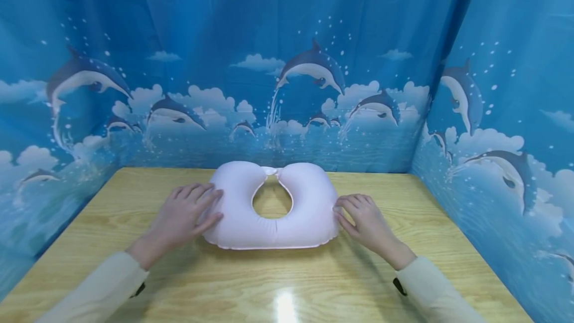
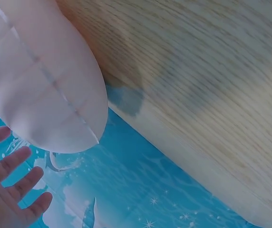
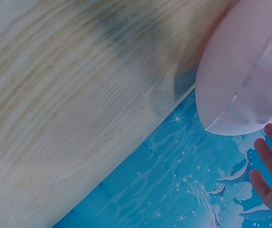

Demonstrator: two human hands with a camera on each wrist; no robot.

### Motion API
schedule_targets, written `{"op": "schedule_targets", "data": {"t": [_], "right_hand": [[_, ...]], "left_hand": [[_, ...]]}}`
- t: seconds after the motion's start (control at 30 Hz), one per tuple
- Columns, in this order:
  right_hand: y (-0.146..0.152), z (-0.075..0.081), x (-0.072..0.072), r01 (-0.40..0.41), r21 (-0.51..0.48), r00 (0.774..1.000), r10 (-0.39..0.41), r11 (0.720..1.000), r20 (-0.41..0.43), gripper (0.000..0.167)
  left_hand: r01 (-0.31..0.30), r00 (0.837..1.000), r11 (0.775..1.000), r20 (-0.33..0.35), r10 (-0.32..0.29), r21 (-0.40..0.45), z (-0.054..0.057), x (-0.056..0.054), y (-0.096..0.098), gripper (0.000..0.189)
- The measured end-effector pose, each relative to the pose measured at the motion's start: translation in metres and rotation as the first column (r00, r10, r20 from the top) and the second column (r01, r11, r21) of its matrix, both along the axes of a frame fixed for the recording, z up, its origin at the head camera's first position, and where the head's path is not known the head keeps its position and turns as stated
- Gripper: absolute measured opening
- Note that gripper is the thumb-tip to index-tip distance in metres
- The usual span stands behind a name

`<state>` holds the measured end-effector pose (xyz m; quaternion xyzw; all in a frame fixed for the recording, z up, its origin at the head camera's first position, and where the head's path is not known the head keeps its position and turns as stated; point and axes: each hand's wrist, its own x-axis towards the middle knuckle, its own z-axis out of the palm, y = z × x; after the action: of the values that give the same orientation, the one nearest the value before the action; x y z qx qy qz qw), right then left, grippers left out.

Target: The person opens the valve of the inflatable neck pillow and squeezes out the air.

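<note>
Just left of the light pink, U-shaped neck pillow (image 1: 271, 234), the left hand (image 1: 181, 213) reaches in from a pale sleeve (image 1: 99, 287), its fingers (image 2: 11, 162) spread wide, with thumb and forefinger touching the pillow's left flank. The puffed-up pillow faces the person over the tabletop (image 1: 215, 290), curved base nearest them and its two ends pointing away, linked by a small white strap (image 1: 270, 170); a dolphin-print curtain (image 1: 251, 19) hangs behind it. At the pillow's right flank, the right hand (image 1: 367, 224) appears to pinch the fabric narrowly between thumb and forefinger, the other fingers fanned out. Contact on opposite flanks probably keeps the soft, light pillow level and steady without squashing it. Left of the pillow, the left hand's thumb is nearly out of its own wrist view, so how firmly it presses cannot be told. The pillow's underside is hidden, and whether it rests on the tabletop or is slightly raised is unclear. On the right, the exact pinch point is cut off in the wrist view.
</note>
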<state>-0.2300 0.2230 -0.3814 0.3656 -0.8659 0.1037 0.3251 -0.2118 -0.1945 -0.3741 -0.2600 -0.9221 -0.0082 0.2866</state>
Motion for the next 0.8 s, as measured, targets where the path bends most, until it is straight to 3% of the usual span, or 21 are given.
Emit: {"op": "schedule_targets", "data": {"t": [0.33, 0.8], "right_hand": [[-0.001, -0.002, -0.005, -0.022, -0.039, 1.000, 0.022, 0.999, -0.003, 0.016], [-0.001, -0.002, -0.007, -0.014, -0.052, 1.000, 0.016, 0.999, 0.024, 0.017]], "left_hand": [[0.016, 0.996, 0.999, 0.083, -0.012, -0.047, 0.004, -0.004, 0.007, 0.056], [0.068, 0.991, 0.989, 0.120, -0.052, -0.133, 0.002, -0.015, 0.014, 0.062]]}}
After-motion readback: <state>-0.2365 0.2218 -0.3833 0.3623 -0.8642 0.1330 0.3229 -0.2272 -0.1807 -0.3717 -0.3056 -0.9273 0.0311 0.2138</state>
